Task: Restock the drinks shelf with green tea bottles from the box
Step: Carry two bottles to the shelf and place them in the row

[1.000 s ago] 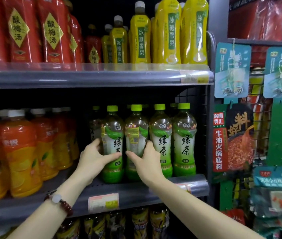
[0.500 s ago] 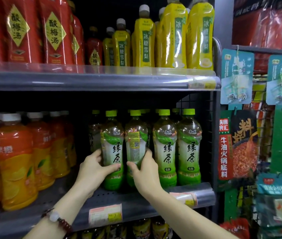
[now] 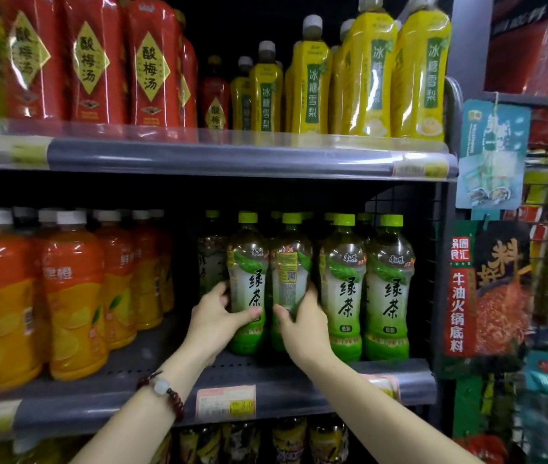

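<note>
I have my left hand [image 3: 214, 318] wrapped around one green tea bottle [image 3: 248, 283] and my right hand [image 3: 302, 324] around its neighbour [image 3: 291, 279], fingers curled on the lower bodies, both bottles standing on the middle shelf [image 3: 152, 401] at the front of the green tea row. The box is out of view.

The risk I see is crowding — the two bottles touch each other and the right one sits just beside the next bottle [image 3: 344, 289] in the row. If I push them back unevenly, one could tip into the bottles behind or knock that neighbour toward the shelf edge. They are tall and narrow-footed, so a tilt would likely carry.

The left bottle faces forward and reads 绿茶; the right one is turned — I see only its back panel with fine print and a code, so it wants rotating. The orange bottles [image 3: 75, 296] show 果橙 in part. Above, the red packs [image 3: 90, 61] read 酸梅汤 and the yellow bottles [image 3: 369, 68] 冰糖雪梨. A hanging packet [image 3: 463, 309] reads 牛油火锅底料.
</note>
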Available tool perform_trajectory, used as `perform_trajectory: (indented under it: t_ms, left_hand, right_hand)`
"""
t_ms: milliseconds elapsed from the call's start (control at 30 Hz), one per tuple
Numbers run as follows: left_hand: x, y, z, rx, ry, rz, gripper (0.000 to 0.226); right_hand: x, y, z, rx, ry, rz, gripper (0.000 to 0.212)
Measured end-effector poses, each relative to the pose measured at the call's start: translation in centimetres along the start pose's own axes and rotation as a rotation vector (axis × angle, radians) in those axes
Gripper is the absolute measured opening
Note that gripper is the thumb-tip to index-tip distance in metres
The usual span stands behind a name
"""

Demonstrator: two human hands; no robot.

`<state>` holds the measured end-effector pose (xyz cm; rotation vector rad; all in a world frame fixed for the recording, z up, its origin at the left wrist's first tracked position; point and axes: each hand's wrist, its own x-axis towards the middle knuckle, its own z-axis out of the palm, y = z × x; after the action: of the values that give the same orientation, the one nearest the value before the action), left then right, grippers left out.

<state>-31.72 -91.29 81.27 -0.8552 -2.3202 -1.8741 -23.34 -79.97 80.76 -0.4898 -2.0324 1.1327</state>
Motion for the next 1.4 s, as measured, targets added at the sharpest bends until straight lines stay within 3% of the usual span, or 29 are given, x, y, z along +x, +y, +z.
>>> perform_trajectory:
  t_ms: [233, 433, 600, 833, 1033, 1400]
  left_hand:
    - [-1.3, 0.8, 0.5, 0.128, 0.068, 0.026, 0.069]
    - [-2.6, 0.9, -0.1, 0.329, 0.061, 0.121, 0.06]
    - [-4.4, 0.8, -0.9, 0.531, 0.077, 0.24, 0.057]
    - [-6.2, 1.5, -0.5, 0.585, 0.008, 0.375, 0.042]
    - [-8.0, 3.2, 2.5, 0.591, -0.079, 0.422, 0.033]
    - [-12.7, 8.6, 17.3, 0.577, -0.259, 0.487, 0.031]
  right_hand:
    - [-0.1, -0.3, 0.0, -0.072, -0.019, 0.026, 0.039]
    - [-1.2, -0.2, -0.3, -0.159, -0.055, -0.006, 0.068]
    - [-3.0, 0.2, -1.6, -0.23, -0.112, -0.094, 0.073]
    - [-5.0, -0.3, -5.1, -0.452, -0.173, -0.241, 0.057]
    - [-5.3, 0.5, -9.0, -0.541, -0.15, -0.257, 0.03]
    - [-8.0, 7.5, -23.9, -0.628, -0.09, -0.144, 0.023]
